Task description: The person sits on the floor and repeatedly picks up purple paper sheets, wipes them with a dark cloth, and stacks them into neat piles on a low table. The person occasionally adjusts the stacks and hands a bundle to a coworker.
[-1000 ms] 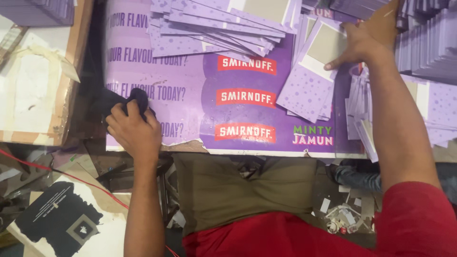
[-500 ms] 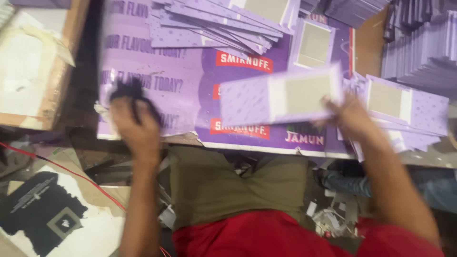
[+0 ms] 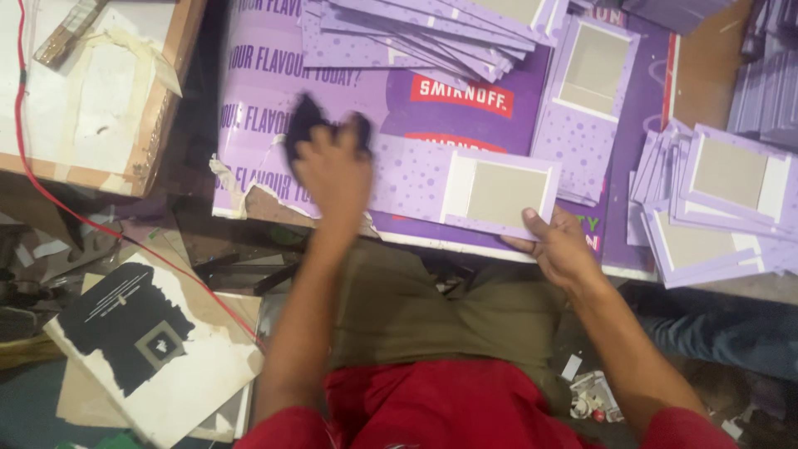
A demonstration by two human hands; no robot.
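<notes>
A flat purple card piece (image 3: pixel 465 187) with a grey-beige rectangular panel is held at its lower right corner by the right hand (image 3: pixel 557 249), whose thumb lies on top of the card's edge while the fingers are closed beneath it. The card is kept low over the near part of the desk (image 3: pixel 706 66), just above a large purple printed sheet (image 3: pixel 266 108) that covers the desk surface. A dark cloth (image 3: pixel 312 125) is gripped in the left hand (image 3: pixel 332 170), which is blurred; the cloth is pressed at the left end of the card, over the printed sheet. The two hands are set apart, one at each end of the card.

A fanned pile of purple cards (image 3: pixel 416 33) lies at the far side of the sheet. A single framed card (image 3: pixel 590 75) rests to the right of it. A further stack of similar cards (image 3: pixel 715 199) is spread at the right edge of the desk. A cardboard-edged white board (image 3: pixel 91 100) sits to the left, with a red wire (image 3: pixel 50 191) trailing across it.
</notes>
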